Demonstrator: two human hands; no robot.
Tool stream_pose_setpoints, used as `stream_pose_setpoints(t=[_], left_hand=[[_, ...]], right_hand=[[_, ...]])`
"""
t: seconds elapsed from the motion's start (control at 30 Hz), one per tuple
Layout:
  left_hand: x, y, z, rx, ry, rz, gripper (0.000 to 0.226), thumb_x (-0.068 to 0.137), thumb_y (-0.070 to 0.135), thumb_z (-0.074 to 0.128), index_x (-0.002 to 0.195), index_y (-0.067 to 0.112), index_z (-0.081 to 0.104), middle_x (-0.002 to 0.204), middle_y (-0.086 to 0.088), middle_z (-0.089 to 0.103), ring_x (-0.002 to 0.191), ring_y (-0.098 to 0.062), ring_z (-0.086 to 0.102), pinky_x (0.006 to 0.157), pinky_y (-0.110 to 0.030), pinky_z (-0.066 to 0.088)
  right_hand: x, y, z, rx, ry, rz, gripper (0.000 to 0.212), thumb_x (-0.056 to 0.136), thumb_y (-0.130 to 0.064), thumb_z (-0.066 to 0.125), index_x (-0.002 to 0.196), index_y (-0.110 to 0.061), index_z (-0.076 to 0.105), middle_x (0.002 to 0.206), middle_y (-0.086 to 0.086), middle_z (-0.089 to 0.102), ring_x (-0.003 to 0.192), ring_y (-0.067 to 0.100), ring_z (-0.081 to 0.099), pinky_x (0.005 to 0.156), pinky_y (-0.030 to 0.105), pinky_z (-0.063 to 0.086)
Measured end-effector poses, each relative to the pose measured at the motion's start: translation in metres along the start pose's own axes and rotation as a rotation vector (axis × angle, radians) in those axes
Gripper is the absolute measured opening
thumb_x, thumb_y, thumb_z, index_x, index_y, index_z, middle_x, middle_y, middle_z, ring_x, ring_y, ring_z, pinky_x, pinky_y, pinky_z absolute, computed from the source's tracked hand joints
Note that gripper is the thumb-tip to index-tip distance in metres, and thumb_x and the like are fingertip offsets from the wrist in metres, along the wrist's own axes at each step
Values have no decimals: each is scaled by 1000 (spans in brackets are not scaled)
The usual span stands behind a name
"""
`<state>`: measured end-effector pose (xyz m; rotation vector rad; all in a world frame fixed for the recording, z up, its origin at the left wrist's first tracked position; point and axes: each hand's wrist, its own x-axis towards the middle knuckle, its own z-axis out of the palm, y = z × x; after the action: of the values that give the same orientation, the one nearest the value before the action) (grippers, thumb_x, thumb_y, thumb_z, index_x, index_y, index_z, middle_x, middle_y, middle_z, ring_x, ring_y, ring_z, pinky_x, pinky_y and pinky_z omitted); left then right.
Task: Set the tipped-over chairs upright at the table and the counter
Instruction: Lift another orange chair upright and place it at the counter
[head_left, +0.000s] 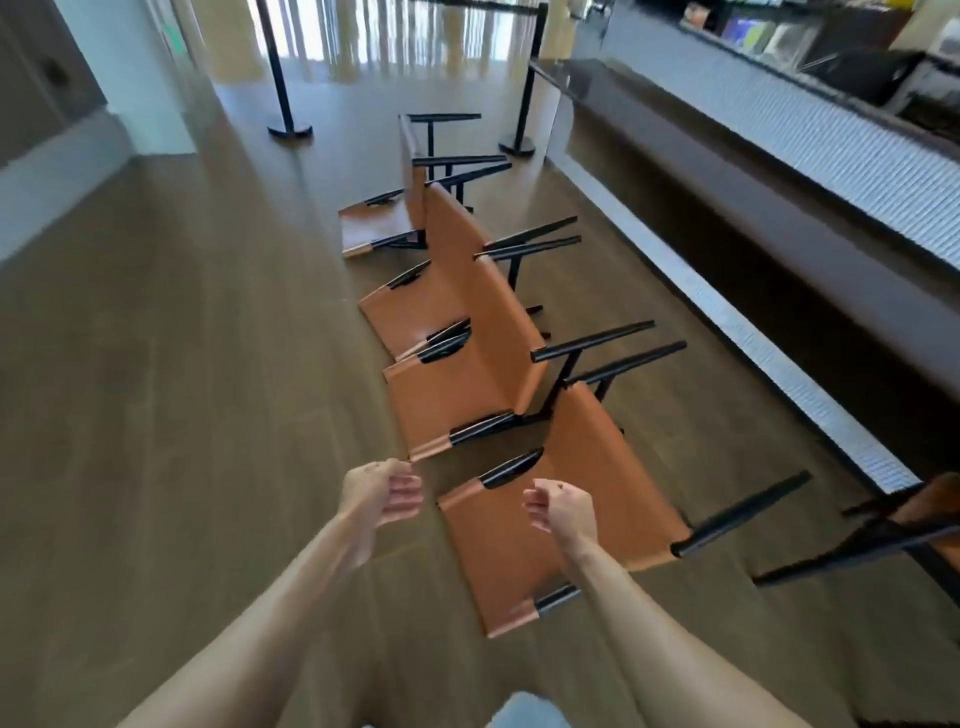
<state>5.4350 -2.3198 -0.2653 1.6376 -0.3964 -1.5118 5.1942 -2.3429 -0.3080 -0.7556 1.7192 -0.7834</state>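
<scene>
Both bare forearms reach forward and down; left hand (382, 493) and right hand (558, 506) hover with fingers loosely curled, grasping nothing, above the head end of the nearest chair (561, 525). Four tan-leather chairs with black metal frames lie tipped on their backs in a row on the wood floor (182, 415), black legs pointing toward the counter (779, 218) on the right. Part of a fifth chair (904, 525) shows at the right edge.

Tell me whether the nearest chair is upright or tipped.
Tipped: the nearest chair lies backrest-down on the floor, black legs sticking out sideways.
</scene>
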Motion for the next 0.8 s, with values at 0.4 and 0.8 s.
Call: stream_pose_setpoints(t=[0.4,0.8], left_hand=[[114,58,-27,250,-85,-62,11,94,6,61,97,-3,67,84,-19,73,73,-32,70,75,-43,60],[241,113,87,621,-309,-104,15,97,13,63,107,5,69,98,-14,77,90,-29,75,79,-38,62]], right_hand=[[76,-1,36,129,262,135,18,97,-13,58,89,-5,71,86,14,73,81,26,66,72,36,52],[135,-7,63,354,422,283,13,95,-16,61,93,-8,71,83,8,74,74,19,66,65,30,52]])
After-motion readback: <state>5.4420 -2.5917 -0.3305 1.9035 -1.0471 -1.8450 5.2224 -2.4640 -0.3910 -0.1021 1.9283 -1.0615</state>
